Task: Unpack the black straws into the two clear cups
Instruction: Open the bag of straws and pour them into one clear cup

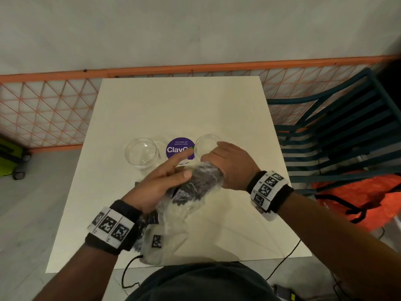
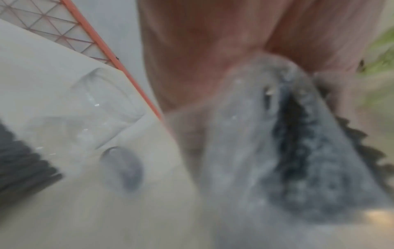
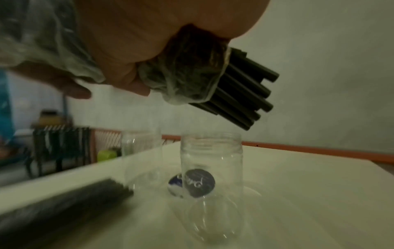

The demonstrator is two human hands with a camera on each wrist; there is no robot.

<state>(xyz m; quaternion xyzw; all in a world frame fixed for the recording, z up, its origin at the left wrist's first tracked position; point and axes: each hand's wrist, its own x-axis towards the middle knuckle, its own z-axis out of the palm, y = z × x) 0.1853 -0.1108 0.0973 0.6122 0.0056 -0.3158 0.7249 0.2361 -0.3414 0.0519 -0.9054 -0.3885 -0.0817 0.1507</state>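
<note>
Two clear cups stand on the white table (image 1: 184, 105): the left cup (image 1: 141, 153) and the right cup (image 1: 206, 144), with a purple sticker (image 1: 179, 148) between them. Both hands hold up a crumpled clear plastic bag (image 1: 191, 187) of black straws. My right hand (image 1: 230, 161) grips its far end, where bare straw ends (image 3: 245, 89) stick out above the mouth of the right cup (image 3: 211, 161). My left hand (image 1: 165, 179) holds the bag's middle, thumb on top. A second bundle of black straws (image 3: 64, 205) lies on the table near my left wrist. The left wrist view is blurred.
An orange mesh fence (image 1: 54, 109) runs behind the table. A teal slatted chair (image 1: 338, 137) and an orange bag (image 1: 358, 196) stand to the right. Black cables (image 1: 128, 272) hang past the table's near edge. A green object (image 1: 8, 157) sits on the floor at left.
</note>
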